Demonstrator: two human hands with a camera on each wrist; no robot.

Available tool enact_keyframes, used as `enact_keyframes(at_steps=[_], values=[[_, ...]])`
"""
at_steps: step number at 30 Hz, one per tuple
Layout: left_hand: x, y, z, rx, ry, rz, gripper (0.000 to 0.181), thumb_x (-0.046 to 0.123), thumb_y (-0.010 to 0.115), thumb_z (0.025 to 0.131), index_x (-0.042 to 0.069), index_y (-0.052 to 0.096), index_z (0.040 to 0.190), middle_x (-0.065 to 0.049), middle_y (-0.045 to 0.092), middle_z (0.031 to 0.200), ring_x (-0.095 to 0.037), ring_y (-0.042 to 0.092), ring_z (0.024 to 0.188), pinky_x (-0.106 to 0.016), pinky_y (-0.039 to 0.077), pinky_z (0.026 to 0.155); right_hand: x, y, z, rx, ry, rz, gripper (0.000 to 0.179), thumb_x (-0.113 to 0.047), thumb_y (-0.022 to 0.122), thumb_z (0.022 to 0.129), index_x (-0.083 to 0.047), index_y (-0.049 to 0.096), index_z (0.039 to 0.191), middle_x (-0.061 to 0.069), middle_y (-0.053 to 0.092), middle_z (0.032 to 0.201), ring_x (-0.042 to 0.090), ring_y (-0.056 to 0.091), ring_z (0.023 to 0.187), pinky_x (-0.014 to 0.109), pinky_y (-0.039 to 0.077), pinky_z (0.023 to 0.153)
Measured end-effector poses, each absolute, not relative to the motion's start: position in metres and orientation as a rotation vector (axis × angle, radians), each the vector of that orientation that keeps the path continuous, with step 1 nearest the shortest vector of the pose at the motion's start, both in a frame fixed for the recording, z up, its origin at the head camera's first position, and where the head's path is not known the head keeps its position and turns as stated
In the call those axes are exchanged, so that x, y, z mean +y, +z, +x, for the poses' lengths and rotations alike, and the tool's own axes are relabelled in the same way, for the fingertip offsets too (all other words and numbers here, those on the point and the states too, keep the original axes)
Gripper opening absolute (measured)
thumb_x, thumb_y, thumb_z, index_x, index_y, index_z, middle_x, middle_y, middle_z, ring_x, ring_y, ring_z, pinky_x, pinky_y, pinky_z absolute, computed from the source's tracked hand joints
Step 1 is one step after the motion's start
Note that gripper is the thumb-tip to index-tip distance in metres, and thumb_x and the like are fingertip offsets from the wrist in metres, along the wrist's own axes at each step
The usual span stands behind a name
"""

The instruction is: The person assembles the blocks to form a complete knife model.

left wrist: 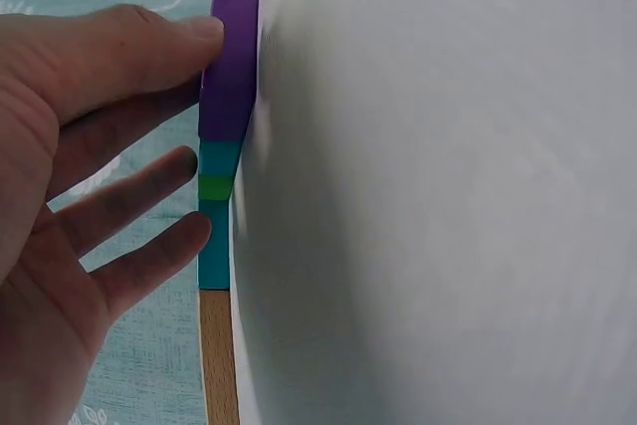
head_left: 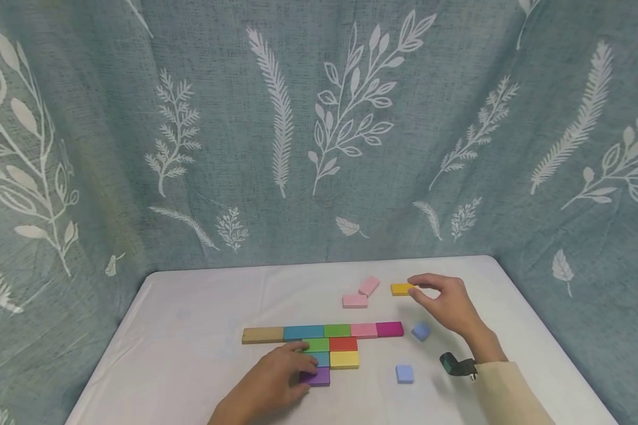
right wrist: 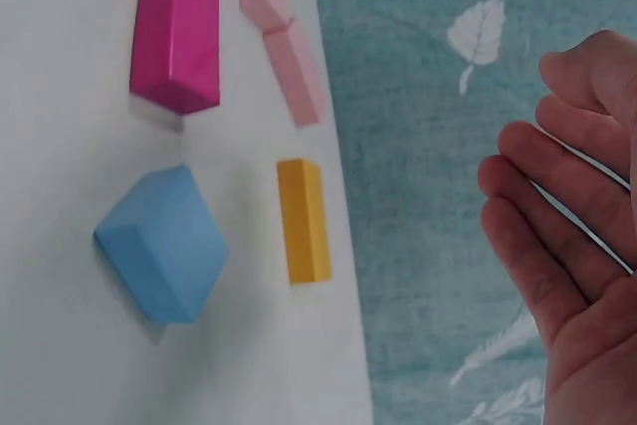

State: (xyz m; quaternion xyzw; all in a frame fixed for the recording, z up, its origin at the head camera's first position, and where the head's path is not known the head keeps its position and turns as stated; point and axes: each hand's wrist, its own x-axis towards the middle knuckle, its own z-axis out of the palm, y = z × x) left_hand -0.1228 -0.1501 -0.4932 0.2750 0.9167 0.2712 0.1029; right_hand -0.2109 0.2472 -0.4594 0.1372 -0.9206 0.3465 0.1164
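Observation:
My left hand [head_left: 283, 372] pinches the left end of a purple block [head_left: 319, 376] between thumb and finger. In the left wrist view the thumb [left wrist: 164, 47] lies against that block's edge, and the other fingertips are beside the row's teal pieces. The purple block adjoins a teal block [head_left: 321, 359], a green block [head_left: 316, 345], a red block [head_left: 343, 343] and a yellow block [head_left: 344, 359]. My right hand [head_left: 449, 304] hovers at the far right with nothing held, thumb and forefinger apart. It overlaps an orange-yellow block [head_left: 401, 289] in the head view; the right wrist view shows that block [right wrist: 304, 221] apart from the fingers.
A row runs behind them: a wood-coloured block [head_left: 263, 335], a blue-teal block [head_left: 303, 333], a green one [head_left: 337, 330], a pink one [head_left: 364, 330] and a magenta one [head_left: 390, 329]. Two loose pink blocks [head_left: 354, 301] lie farther back. Light blue blocks [head_left: 404, 373] lie at the right.

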Motion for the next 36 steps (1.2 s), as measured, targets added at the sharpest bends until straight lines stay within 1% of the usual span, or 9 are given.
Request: enact_keyframes(at_steps=[5,12,17,25,26,27,33,34,36], values=[[-0.15,-0.495,-0.122,2.725,0.775,0.839,0.027,0.02,0.085,0.095,0.027,0.083,0.121,0.01,0.078,0.133,-0.031,0.06,0.147,-0.06,0.053,0.119,0.254,-0.465,-0.219,-2.697,1.057,0.385,0.021,-0.015,0.08,0.101,-0.007,0.083,0.12,0.011,0.083,0.12,0.036,0.077,0.117,0.065,0.062,0.104],[-0.15,-0.495,-0.121,2.742,0.764,0.857,0.026,0.019,0.085,0.096,0.025,0.084,0.121,0.01,0.078,0.133,-0.03,0.061,0.146,-0.06,0.054,0.118,0.261,-0.475,-0.234,-2.653,1.098,0.388,0.019,-0.01,0.081,0.098,-0.005,0.083,0.117,0.013,0.083,0.116,0.038,0.079,0.113,0.061,0.064,0.101],[-0.15,-0.495,-0.121,2.729,0.773,0.826,0.026,0.02,0.084,0.096,0.025,0.084,0.121,0.011,0.078,0.132,-0.03,0.06,0.147,-0.06,0.053,0.119,0.267,-0.485,-0.246,-2.664,1.217,0.357,0.025,-0.007,0.081,0.098,0.0,0.08,0.122,0.019,0.081,0.122,0.04,0.078,0.118,0.059,0.063,0.105],[-0.149,-0.494,-0.122,2.72,0.786,0.812,0.026,0.02,0.085,0.095,0.026,0.084,0.12,0.013,0.078,0.13,-0.03,0.061,0.146,-0.06,0.054,0.118,0.268,-0.5,-0.261,-2.708,1.405,0.337,0.035,-0.002,0.079,0.098,0.003,0.074,0.132,0.024,0.076,0.134,0.042,0.072,0.129,0.054,0.057,0.112],[-0.149,-0.494,-0.122,2.721,0.787,0.812,0.026,0.02,0.085,0.095,0.025,0.084,0.12,0.012,0.078,0.13,-0.03,0.061,0.146,-0.06,0.054,0.119,0.268,-0.502,-0.262,-2.71,1.413,0.34,0.035,-0.002,0.079,0.098,0.003,0.074,0.132,0.024,0.076,0.134,0.042,0.073,0.129,0.053,0.058,0.112],[-0.149,-0.493,-0.122,2.723,0.785,0.809,0.026,0.02,0.085,0.095,0.025,0.084,0.121,0.012,0.078,0.131,-0.03,0.06,0.146,-0.06,0.054,0.119,0.268,-0.504,-0.264,-2.707,1.426,0.352,0.035,-0.001,0.079,0.098,0.004,0.074,0.133,0.024,0.076,0.133,0.042,0.073,0.128,0.046,0.061,0.111],[-0.15,-0.493,-0.12,2.73,0.764,0.798,0.027,0.022,0.084,0.096,0.027,0.083,0.123,0.012,0.077,0.134,-0.03,0.059,0.148,-0.061,0.053,0.119,0.268,-0.515,-0.267,-2.725,1.426,0.332,0.035,0.0,0.078,0.097,0.004,0.074,0.132,0.023,0.077,0.132,0.041,0.075,0.125,0.031,0.066,0.101],[-0.15,-0.493,-0.12,2.729,0.762,0.794,0.027,0.022,0.084,0.096,0.027,0.083,0.123,0.012,0.077,0.135,-0.03,0.059,0.148,-0.061,0.053,0.119,0.268,-0.515,-0.266,-2.735,1.416,0.32,0.035,0.0,0.078,0.097,0.003,0.074,0.132,0.023,0.077,0.133,0.041,0.074,0.125,0.036,0.066,0.103],[-0.15,-0.493,-0.12,2.726,0.757,0.787,0.027,0.023,0.084,0.097,0.028,0.083,0.123,0.012,0.076,0.136,-0.029,0.059,0.148,-0.061,0.053,0.119,0.268,-0.517,-0.267,-2.753,1.389,0.319,0.035,0.001,0.077,0.097,0.003,0.074,0.133,0.023,0.076,0.134,0.042,0.074,0.127,0.039,0.064,0.106]])
